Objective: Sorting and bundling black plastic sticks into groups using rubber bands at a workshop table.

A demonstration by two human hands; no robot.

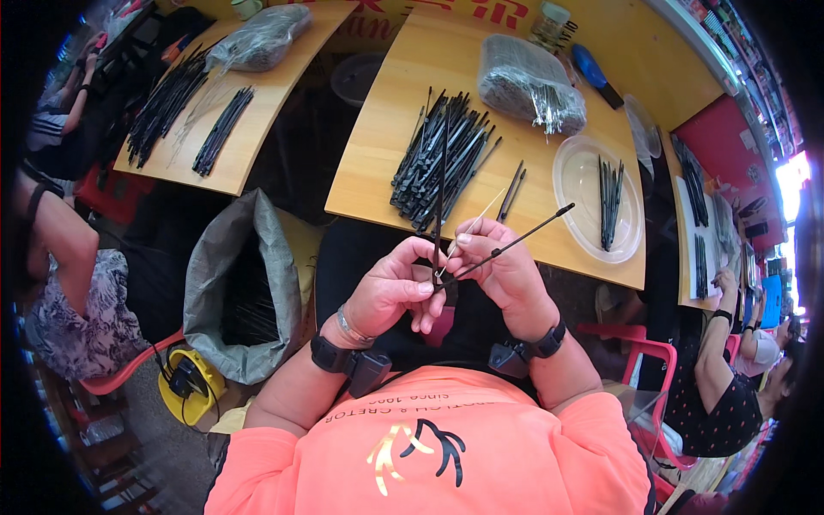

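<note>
My left hand point(396, 287) is closed, pinching the ends of two thin black rods where they meet in a V. One black rod point(445, 184) stands up from the fingertips; the other black rod point(536, 227), with small knobs along it, slants to the right across my right hand. A thin pale wire point(481, 215) is pinched between the thumb and fingers of my right hand point(505, 273), its lower end at the joint of the rods. Beyond my hands, a heap of black rods point(442, 163) lies on the wooden table point(369, 172).
A clear plastic lid point(566, 202) bears more rods. Behind it lie a plastic bag of metal pieces point(524, 77) and a blue-and-black object point(592, 73). A grey sack point(210, 283) with dark rods stands at my left, near a yellow container point(202, 365). People sit on both sides.
</note>
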